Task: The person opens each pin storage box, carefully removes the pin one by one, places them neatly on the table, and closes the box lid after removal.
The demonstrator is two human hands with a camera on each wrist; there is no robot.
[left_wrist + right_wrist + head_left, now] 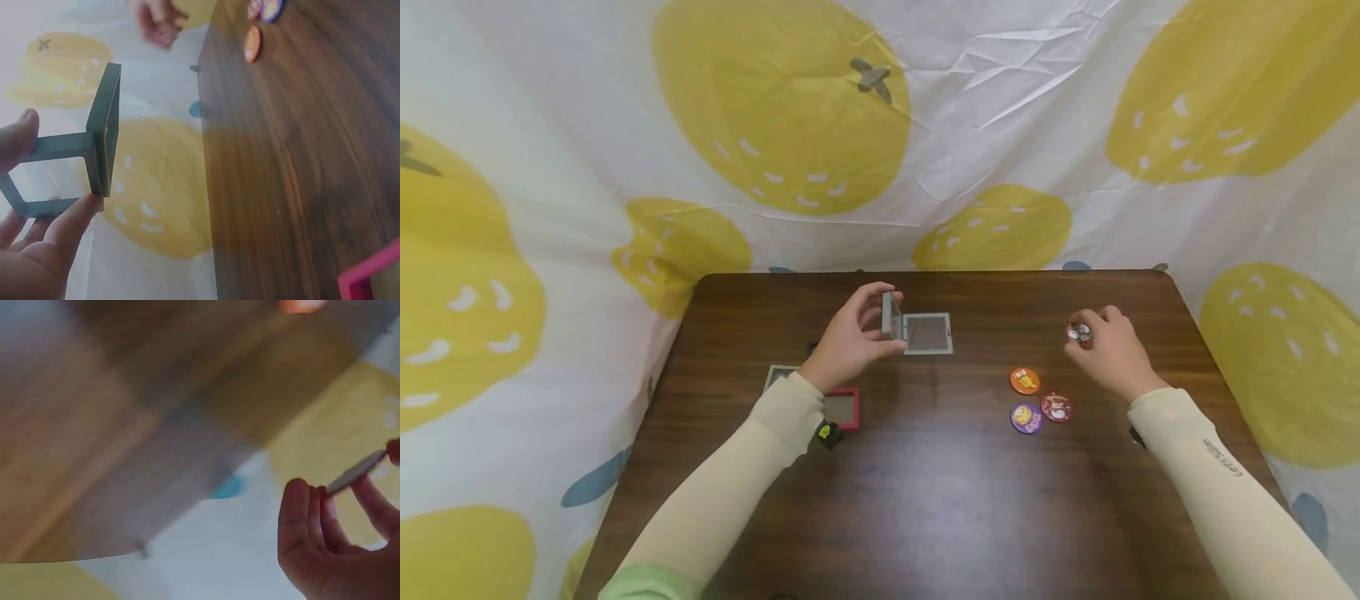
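Observation:
My left hand [847,340] holds a small grey hinged display frame [950,335] by one half, with thumb and fingers at its edges. The frame's two halves stand spread at about a right angle. In the left wrist view, the frame [103,125] is seen edge-on, raised off the table. Over the table's right side, my right hand [1112,352] pinches a round patterned badge [1078,335]. Seen nearly edge-on in the right wrist view, the thin badge [356,473] sits between thumb and fingertips.
An orange badge [1025,381], a red badge [1056,407] and a purple badge [1026,419] lie together right of centre. Under my left forearm are a red frame [856,410] and a pale frame [772,375], partly hidden. A lemon-print curtain [820,167] surrounds the wooden table [925,500].

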